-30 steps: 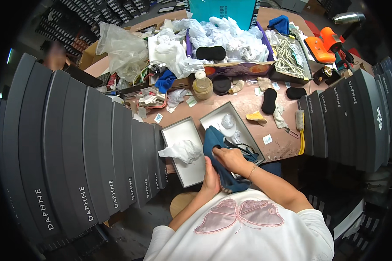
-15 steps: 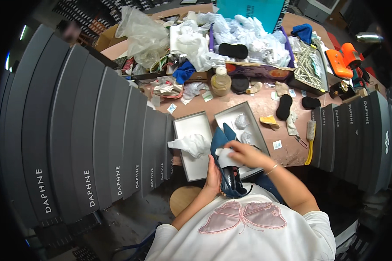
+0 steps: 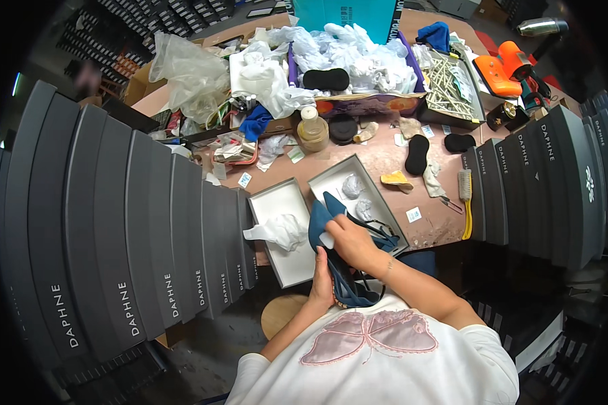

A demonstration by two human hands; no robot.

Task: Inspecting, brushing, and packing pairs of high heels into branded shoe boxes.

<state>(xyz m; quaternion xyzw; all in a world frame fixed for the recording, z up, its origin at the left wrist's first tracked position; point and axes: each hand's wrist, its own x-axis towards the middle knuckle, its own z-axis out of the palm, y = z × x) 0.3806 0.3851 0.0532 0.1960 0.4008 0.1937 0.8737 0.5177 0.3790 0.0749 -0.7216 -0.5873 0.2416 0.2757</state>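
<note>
A dark teal pointed shoe point(image 3: 317, 221) with thin straps is held before my chest, its toe pointing away. My left hand point(image 3: 322, 282) is closed around its side near the middle. Over the shoe's opening, just behind the toe, my right hand point(image 3: 352, 243) is closed on a white piece of paper or cloth point(image 3: 327, 239). Only a small bit of that piece shows; the fingers cover the rest. Beyond, the matching shoe point(image 3: 332, 202) lies in the right half of an open shoebox point(image 3: 321, 181), partly hidden by my right hand.
White tissue point(image 3: 280, 231) lies in the left box half point(image 3: 292, 273). Grey shoebox stacks rise at left point(image 3: 101, 229) and right point(image 3: 561, 189). On the table are a bottle point(image 3: 313, 133), black pads point(image 3: 417, 155), a yellow sponge point(image 3: 396, 180), a yellow-handled brush point(image 3: 466, 202) and a tissue-filled bin point(image 3: 365, 106).
My right hand has moved in against the shoe behind its toe, and the white piece, broad and flat before, is now mostly covered. My left hand keeps its grip. The whole view has shifted.
</note>
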